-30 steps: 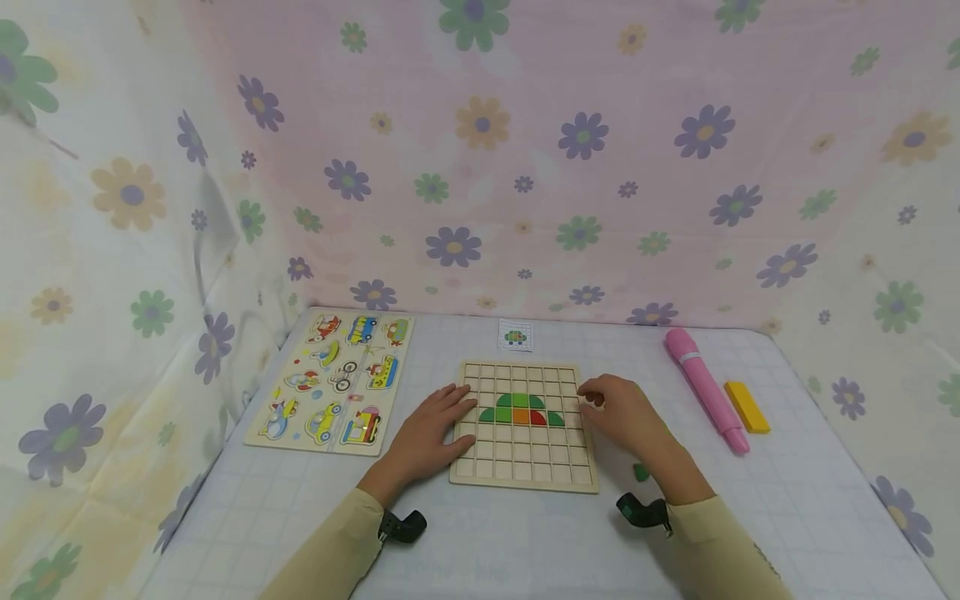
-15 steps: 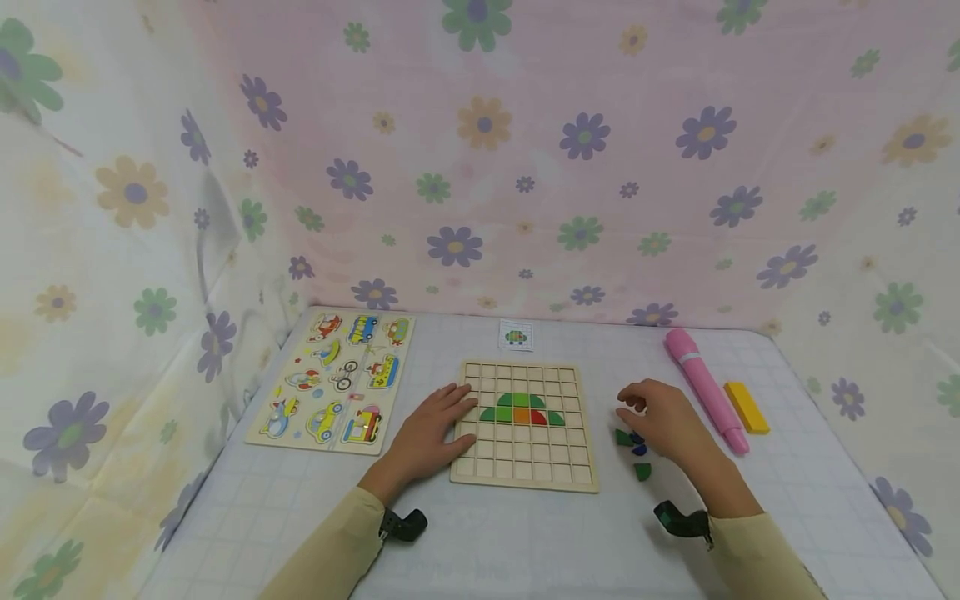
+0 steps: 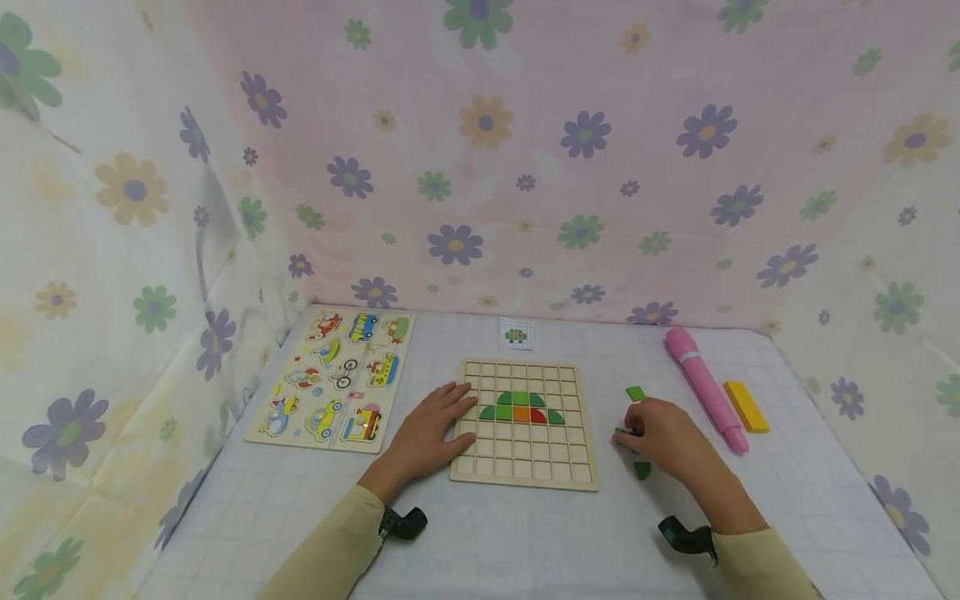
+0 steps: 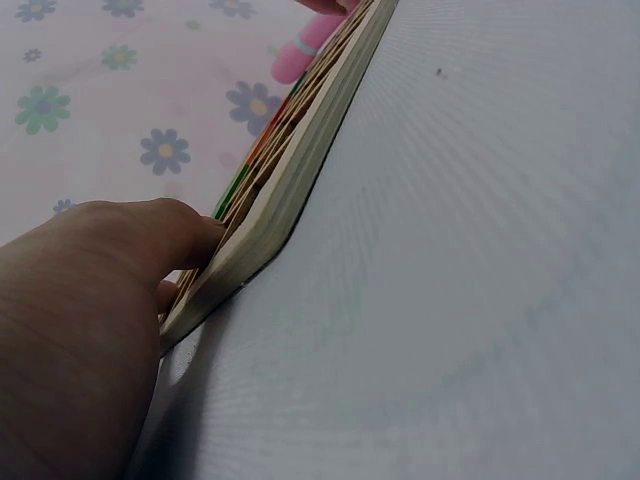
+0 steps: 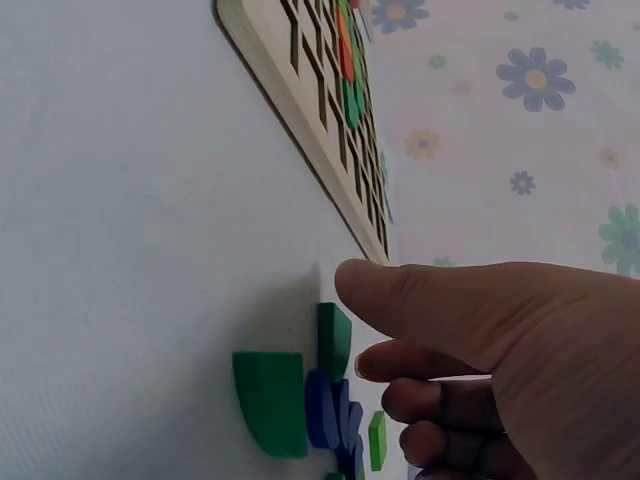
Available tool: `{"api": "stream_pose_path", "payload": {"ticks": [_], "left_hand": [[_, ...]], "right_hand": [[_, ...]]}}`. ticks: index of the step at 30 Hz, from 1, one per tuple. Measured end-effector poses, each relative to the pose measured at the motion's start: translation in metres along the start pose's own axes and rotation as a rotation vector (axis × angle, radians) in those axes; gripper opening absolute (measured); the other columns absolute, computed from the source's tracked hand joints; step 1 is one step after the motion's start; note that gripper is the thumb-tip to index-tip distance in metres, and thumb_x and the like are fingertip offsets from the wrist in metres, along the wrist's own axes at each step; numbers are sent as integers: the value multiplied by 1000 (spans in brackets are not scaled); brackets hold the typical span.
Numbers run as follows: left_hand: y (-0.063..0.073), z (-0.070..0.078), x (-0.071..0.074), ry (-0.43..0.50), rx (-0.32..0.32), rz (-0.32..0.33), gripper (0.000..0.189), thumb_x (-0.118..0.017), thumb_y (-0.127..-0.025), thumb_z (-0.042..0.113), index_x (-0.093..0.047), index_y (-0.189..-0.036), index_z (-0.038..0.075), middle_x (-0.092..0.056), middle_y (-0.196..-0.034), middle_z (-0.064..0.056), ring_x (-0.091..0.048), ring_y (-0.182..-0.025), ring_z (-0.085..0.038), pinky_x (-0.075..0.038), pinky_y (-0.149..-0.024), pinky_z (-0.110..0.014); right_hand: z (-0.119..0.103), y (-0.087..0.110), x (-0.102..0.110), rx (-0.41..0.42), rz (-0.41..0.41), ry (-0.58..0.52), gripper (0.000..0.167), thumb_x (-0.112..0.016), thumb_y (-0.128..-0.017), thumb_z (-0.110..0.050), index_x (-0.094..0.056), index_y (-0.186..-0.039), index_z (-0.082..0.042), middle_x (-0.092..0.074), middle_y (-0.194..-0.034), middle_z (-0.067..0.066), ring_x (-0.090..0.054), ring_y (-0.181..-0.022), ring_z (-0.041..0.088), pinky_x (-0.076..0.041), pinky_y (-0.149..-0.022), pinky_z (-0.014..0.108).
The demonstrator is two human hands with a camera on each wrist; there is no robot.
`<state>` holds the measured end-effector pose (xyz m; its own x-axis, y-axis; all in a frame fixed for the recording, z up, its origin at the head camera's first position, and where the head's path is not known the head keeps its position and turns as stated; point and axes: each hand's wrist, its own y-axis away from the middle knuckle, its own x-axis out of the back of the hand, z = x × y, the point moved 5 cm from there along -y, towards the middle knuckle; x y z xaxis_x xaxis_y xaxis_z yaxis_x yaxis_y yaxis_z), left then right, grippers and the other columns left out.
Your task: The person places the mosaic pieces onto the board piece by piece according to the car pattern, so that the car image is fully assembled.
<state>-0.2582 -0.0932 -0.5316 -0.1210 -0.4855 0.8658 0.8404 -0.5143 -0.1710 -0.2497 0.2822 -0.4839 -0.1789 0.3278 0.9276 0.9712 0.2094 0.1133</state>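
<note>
A wooden grid board [image 3: 523,475] lies in the middle of the table with green, orange and red tiles [image 3: 522,408] set in its cells. My left hand [image 3: 429,433] rests on the board's left edge, fingers fairly straight; the left wrist view shows its thumb [image 4: 185,232] on the rim. Right of the board, my right hand [image 3: 663,433] is low over loose tiles, thumb and fingers apart beside a dark green tile [image 5: 333,340]. Around it lie a quarter-round green tile [image 5: 270,402], several blue tiles [image 5: 322,410] and a light green square [image 3: 635,392]. The hand partly hides them in the head view.
A small pattern card [image 3: 516,334] lies behind the board. At left is a vehicle picture puzzle [image 3: 333,383]. A pink microphone-shaped object [image 3: 705,387] and a yellow block [image 3: 746,407] lie at right. Flowered cloth [image 3: 525,183] walls the table's back and sides.
My right hand has moved from the board's right edge rightward and down to the loose tiles. A light green square has come into sight behind it. The left hand stays put.
</note>
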Motion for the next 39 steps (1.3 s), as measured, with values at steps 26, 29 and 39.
{"api": "stream_pose_path", "payload": {"ticks": [26,29,39], "left_hand": [[-1,-1,-1,0,10,-19,64,-65,-107,46,-52,-163,17,-35,-175,-1,-24,-163,-26,-24,-131,-50],[-1,-1,-1,-1,8,-14,64,-65,-107,45,-53,-163,16,-36,-174,-1,-25,-163,-27,-24,-131,-50],[-1,-2,-2,-2,0,-5,63,-65,-107,44,-54,-162,16,-37,-174,-2,-26,-163,-27,-26,-130,-51]], "right_hand": [[-11,-3,-16,85,89,-33,22,-88,-91,-17,-79,-109,-7,-64,-87,-4,-56,-82,18,-55,-75,42],[-13,-2,-17,100,107,-47,28,-86,-91,-11,-78,-117,-6,-66,-92,-2,-58,-86,19,-56,-77,42],[-8,-4,-17,61,104,-54,24,-86,-92,-12,-80,-114,-3,-72,-101,3,-63,-92,23,-60,-85,50]]}}
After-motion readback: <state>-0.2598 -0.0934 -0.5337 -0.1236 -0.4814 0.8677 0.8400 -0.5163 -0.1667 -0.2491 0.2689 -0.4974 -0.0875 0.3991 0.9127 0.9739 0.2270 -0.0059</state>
